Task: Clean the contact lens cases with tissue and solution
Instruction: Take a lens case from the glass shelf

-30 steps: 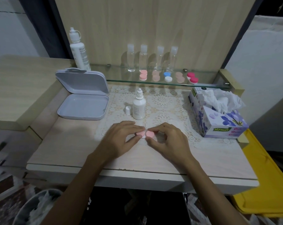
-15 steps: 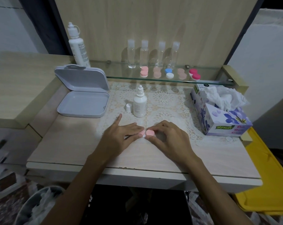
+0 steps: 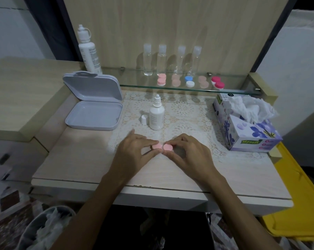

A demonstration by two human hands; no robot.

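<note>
A pink contact lens case [image 3: 162, 146] with two round caps lies on the lace mat near the table's middle. My left hand [image 3: 134, 152] pinches its left cap with thumb and fingers, the index finger sticking out. My right hand [image 3: 188, 154] pinches the right cap. Just behind stands a small white solution bottle [image 3: 156, 116], uncapped, with its cap [image 3: 144, 120] beside it. A floral tissue box [image 3: 246, 129] with tissue bulging out sits at the right.
An open grey hinged box [image 3: 95, 112] lies at the left. The glass shelf [image 3: 170, 88] behind carries several lens cases, several clear small bottles and a tall white bottle [image 3: 88, 51]. A lined waste bin [image 3: 46, 230] is below left, a yellow bin [image 3: 294, 204] at right.
Both hands stay on the pink case. My left hand has turned slightly and its index finger has lifted off the cap.
</note>
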